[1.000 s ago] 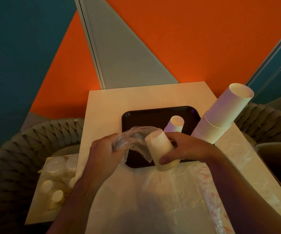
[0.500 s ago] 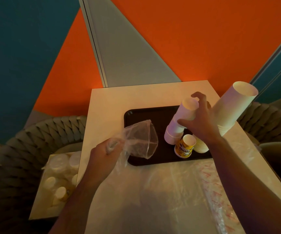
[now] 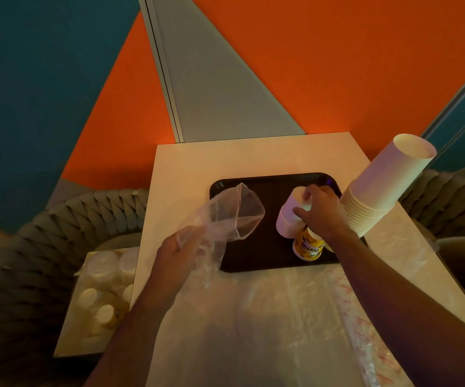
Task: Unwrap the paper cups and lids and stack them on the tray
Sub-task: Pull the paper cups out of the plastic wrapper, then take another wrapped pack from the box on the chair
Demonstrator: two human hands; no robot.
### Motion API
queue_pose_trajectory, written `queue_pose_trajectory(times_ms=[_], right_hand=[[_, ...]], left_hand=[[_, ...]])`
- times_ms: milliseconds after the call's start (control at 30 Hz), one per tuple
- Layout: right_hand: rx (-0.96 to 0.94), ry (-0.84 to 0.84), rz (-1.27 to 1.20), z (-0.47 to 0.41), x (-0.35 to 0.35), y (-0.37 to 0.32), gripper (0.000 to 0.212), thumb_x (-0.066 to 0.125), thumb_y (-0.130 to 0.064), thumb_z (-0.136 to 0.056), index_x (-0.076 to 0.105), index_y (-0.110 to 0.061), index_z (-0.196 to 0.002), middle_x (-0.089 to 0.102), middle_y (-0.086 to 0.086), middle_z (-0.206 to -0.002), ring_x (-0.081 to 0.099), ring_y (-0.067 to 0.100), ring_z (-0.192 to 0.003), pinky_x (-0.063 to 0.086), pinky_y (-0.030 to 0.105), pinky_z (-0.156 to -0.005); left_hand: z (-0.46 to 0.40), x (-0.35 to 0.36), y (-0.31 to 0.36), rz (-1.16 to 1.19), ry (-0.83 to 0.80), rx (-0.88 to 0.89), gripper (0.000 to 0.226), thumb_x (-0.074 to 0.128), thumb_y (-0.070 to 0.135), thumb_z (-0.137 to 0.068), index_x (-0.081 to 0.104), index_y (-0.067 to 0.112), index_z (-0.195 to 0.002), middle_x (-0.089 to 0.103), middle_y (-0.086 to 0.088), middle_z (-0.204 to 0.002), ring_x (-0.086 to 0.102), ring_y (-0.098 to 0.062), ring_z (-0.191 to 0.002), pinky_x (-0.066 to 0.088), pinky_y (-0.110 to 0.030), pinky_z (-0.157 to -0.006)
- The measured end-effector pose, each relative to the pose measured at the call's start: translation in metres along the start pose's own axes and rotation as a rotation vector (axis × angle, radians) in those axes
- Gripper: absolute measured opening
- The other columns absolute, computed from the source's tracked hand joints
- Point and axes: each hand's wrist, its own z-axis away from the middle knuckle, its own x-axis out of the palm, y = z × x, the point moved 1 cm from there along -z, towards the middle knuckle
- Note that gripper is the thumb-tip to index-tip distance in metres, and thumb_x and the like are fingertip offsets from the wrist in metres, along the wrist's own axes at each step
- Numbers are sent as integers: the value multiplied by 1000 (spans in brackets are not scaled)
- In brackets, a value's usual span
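A dark tray (image 3: pixel 253 255) lies on the white table (image 3: pixel 198 163). On its right half stands a short stack of small white paper cups (image 3: pixel 288 219); my right hand (image 3: pixel 320 212) grips the top cup of that stack from above. A yellow printed cup (image 3: pixel 308 247) stands just in front of the stack, partly under my wrist. My left hand (image 3: pixel 175 255) holds an empty clear plastic wrapper (image 3: pixel 231 216), its open mouth hanging over the tray's left half. A tall stack of large white cups (image 3: pixel 385 188) leans at the tray's right edge.
Flat clear plastic wrapping (image 3: pixel 267 317) covers the near part of the table. A lower side table on the left carries wrapped packs of cups and lids (image 3: pixel 103 286). Woven chairs (image 3: pixel 58 233) flank the table on both sides.
My right hand pulled the small cups out of the wrapper, carried them right and set them down onto the stack on the tray. My left hand kept the emptied wrapper.
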Motion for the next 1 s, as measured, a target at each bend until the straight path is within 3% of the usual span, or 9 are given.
queue_pose_trajectory(times_ms=[167,267,333,433,533,633,767,900,1000], right_hand=[[-32,84,16,4,-7,-6,32,80,-24,-84,65,-12,-109,51,11,-127,57,34,-106,48,36,-82],[-63,139,-204,28,-13,-24,21,74,-22,-88,65,-18,-106,57,5,-118,58,23,-100,45,29,-75],[26,-31,-411,52,-13,-42,12,71,-29,-91,66,-23,-100,66,-3,-104,64,15,-89,48,25,-69],[253,-516,-764,88,0,-62,21,66,-38,-96,70,-18,-105,73,5,-99,68,17,-79,53,32,-71],[351,-784,-1020,111,12,-76,39,64,-46,-95,72,-14,-115,74,7,-104,68,20,-84,52,31,-72],[342,-703,-1219,118,18,-93,38,65,-44,-95,74,-13,-115,72,12,-112,65,22,-90,49,31,-73],[373,-525,-1494,119,17,-111,18,68,-26,-95,72,-11,-104,71,11,-102,66,21,-89,51,32,-75],[348,-391,-1525,120,12,-112,13,77,-24,-81,71,-14,-87,68,16,-99,64,25,-90,54,38,-83],[301,-285,-1553,121,6,-103,10,71,-10,-89,62,-12,-88,71,15,-94,68,26,-90,58,38,-82]], left_hand=[[-7,3,-4,144,22,-98,36,54,46,-99,67,19,-120,70,-9,-115,68,-24,-103,56,-43,-88],[-10,4,-1,271,12,-121,35,55,47,-99,69,22,-120,74,-2,-108,72,-19,-97,57,-37,-77],[-10,6,3,394,-1,-141,44,60,54,-93,68,20,-120,75,-2,-103,73,-20,-94,60,-41,-80],[-10,9,7,468,-5,-138,83,59,78,-68,62,25,-133,71,-4,-121,68,-25,-111,52,-49,-99],[-8,14,10,530,-28,-93,77,49,78,-70,62,33,-130,68,-4,-128,64,-27,-119,46,-51,-105],[-6,18,9,568,-36,-83,75,46,80,-70,60,37,-130,67,-4,-131,64,-26,-121,44,-51,-109],[1,24,8,621,-96,-67,66,41,74,-76,57,38,-130,69,-2,-128,63,-24,-121,46,-46,-106],[3,20,6,692,-101,-47,71,45,70,-79,50,34,-140,67,-1,-130,63,-23,-121,46,-47,-106],[-1,8,3,752,-57,-20,56,53,54,-90,52,28,-139,73,2,-120,68,-17,-113,50,-39,-99]])
